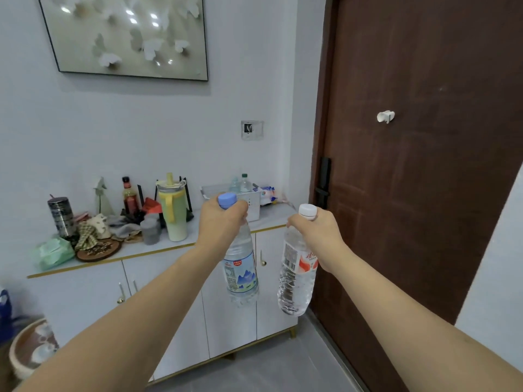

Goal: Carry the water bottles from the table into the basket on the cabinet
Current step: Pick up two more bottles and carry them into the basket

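Observation:
My left hand (220, 222) grips the neck of a clear water bottle with a blue cap and a blue mountain label (240, 271), which hangs upright in front of the cabinet. My right hand (315, 232) holds a second clear bottle with a white cap and a red-and-white label (295, 281) by its neck, slightly tilted. Behind my left hand a white basket (253, 203) stands on the right end of the white cabinet top (181, 243). Two bottles (240, 183) stand inside the basket.
The cabinet top's left half is crowded: a green-yellow tumbler (171, 210), a sauce bottle (129, 195), a steel cup (60, 216), cloths, a green packet. A dark brown door (424, 137) stands to the right. A round pot (31, 349) sits on the floor at left.

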{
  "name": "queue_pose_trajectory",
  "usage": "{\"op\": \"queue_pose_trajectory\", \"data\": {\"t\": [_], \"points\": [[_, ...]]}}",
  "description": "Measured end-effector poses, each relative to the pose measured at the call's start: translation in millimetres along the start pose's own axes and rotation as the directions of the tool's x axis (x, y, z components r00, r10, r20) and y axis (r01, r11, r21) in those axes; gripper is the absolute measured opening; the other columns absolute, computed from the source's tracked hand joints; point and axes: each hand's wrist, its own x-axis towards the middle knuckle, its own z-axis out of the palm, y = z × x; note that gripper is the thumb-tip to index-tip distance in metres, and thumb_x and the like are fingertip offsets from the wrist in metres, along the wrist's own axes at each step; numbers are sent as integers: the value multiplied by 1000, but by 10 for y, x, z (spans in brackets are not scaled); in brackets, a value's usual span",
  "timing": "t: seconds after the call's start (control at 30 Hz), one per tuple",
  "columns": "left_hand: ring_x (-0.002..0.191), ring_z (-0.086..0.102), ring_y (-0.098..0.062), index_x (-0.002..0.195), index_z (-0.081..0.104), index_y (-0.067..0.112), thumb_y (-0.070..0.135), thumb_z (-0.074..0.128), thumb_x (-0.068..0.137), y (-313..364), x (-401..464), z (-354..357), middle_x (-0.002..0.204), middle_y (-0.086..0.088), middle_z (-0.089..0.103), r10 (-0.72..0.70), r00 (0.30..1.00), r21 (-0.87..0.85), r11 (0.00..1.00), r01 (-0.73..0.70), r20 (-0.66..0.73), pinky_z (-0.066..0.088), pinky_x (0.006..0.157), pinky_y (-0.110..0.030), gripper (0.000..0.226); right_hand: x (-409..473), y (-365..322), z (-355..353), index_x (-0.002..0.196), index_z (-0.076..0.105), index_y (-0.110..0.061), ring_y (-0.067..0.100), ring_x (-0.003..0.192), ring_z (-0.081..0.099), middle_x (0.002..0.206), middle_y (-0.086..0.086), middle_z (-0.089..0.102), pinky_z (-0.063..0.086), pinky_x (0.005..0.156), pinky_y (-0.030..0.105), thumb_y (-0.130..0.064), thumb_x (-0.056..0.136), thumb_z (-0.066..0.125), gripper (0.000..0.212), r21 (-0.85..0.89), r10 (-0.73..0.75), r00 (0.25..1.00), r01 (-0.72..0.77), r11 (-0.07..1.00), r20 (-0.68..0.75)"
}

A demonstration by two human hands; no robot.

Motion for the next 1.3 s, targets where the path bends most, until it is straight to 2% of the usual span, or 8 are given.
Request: {"op": "queue_pose_trajectory", "data": {"t": [0.33,0.57,0.9,0.97,1.0,1.03,1.1,1.3], "points": [[60,52,-16,84,59,-9,18,60,81,-225,1892,390,71,-17,63,91,996,115,989,-93,23,41,56,-28,27,1909,85,592,76,63,-16,12,61,52,64,-3,57,43,59,29,-22,77,71,10,19,-89,994,88,996,59],[45,24,-12,58,31,21,30,57,79,-470,2909,510,49,10,27,160,984,332,926,-178,81,24,50,-27,34,2865,246,951,92,63,0,17,65,52,71,3,56,44,60,32,-24,74,70,31,33,-60,996,58,998,69],[57,18,-7,67,27,17,42,47,76,-965,4442,423,59,12,19,250,966,616,752,-234,62,16,57,-28,33,4250,337,1726,89,59,4,13,63,49,71,1,57,41,59,28,-25,78,69,32,38,-189,978,186,982,94],[84,32,3,94,34,6,42,49,77,-1049,4825,384,79,22,24,219,975,618,765,-184,19,23,82,-29,43,4582,338,2000,85,58,-1,13,61,47,69,-1,54,40,59,29,-26,77,68,29,29,-207,974,205,978,97],[75,54,-26,84,59,2,43,51,76,-1077,5005,356,88,15,48,180,984,623,769,-145,7,51,72,-28,42,4753,341,2150,82,57,-5,13,61,47,69,-2,53,40,59,29,-27,78,68,25,25,-213,972,211,977,99],[69,58,-31,81,58,1,43,52,75,-1111,5192,321,76,23,22,135,991,626,773,-104,-2,53,64,-31,43,4918,351,2304,79,56,-11,12,60,47,69,-4,53,41,59,29,-28,79,68,21,17,-218,970,217,976,105],[46,51,-30,61,49,15,44,55,73,-1186,5538,243,42,12,31,29,1000,649,761,-24,2,46,51,-28,32,5252,403,2633,77,53,-21,13,63,49,71,-5,53,42,60,29,-32,80,67,18,-3,-224,965,227,974,133],[51,65,-22,91,66,5,41,70,76,-1742,6392,162,61,-4,58,-190,979,681,727,85,81,61,56,-33,39,6066,855,3536,91,56,-29,23,106,40,106,-3,43,42,87,40,-51,76,62,27,-412,-122,970,202,888,211]]}}
